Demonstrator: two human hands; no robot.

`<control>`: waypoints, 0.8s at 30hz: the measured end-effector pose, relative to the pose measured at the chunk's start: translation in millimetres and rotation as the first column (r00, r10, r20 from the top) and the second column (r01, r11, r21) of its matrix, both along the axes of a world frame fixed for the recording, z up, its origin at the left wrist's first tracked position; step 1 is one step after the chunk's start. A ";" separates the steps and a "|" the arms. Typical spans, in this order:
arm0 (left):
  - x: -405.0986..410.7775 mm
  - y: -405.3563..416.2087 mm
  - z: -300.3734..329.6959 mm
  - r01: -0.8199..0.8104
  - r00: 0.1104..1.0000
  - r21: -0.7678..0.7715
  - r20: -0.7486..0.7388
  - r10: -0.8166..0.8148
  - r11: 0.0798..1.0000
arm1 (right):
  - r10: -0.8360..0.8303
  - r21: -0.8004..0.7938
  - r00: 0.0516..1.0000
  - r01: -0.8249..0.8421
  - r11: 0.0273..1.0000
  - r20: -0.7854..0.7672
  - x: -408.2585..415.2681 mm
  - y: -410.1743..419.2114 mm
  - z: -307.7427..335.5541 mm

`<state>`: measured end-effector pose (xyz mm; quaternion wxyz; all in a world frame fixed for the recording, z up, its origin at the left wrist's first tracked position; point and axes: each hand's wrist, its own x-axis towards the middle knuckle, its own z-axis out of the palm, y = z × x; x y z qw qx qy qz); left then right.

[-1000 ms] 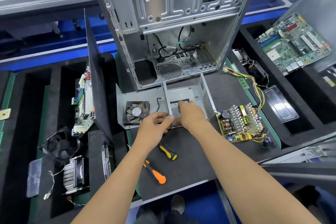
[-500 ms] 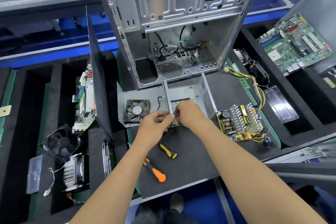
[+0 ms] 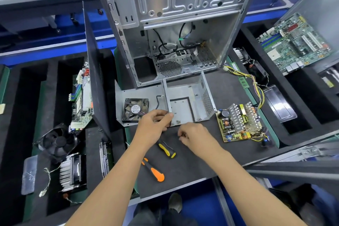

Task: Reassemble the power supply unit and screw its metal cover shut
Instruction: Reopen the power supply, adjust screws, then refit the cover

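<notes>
Since a moment ago, right hand (image 3: pixel 197 135) left the open grey metal housing (image 3: pixel 185 104), fingers curled around something unseen; left hand (image 3: pixel 153 126) still pinches its near edge.

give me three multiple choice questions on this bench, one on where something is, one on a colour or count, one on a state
1. Where does the loose PSU board lie?
A. right of the open PSU housing
B. inside the housing
C. on the tower case

2. How many screwdrivers lie on the mat near the hands?
A. one
B. two
C. four

3. What is the left hand doing?
A. holding a screwdriver
B. resting flat on the mat
C. gripping the housing's near corner

Answers:
1 A, the board sits on the mat beside the housing's mesh wall.
2 B, a yellow-handled screwdriver and an orange-handled screwdriver lie there.
3 C, its fingers curl at the corner edge, while the right hand is curled just off the housing; what it holds is too small to tell.
</notes>
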<state>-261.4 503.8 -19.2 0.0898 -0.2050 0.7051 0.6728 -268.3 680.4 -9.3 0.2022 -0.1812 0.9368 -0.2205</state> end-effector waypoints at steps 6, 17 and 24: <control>0.0 -0.6 1.1 0.011 1.000 0.006 0.000 -0.011 1.000 | -0.159 -0.115 0.986 0.153 0.982 -0.051 4.9 4.4 -4.8; 0.1 -1.8 0.0 0.025 1.000 0.004 0.008 -0.025 1.000 | -0.238 0.114 0.955 0.221 0.969 0.175 -63.7 -30.4 20.8; -0.5 -1.5 2.2 0.021 1.000 0.018 0.022 -0.022 1.000 | -0.217 0.294 0.970 0.176 0.939 0.110 -73.0 -45.3 23.5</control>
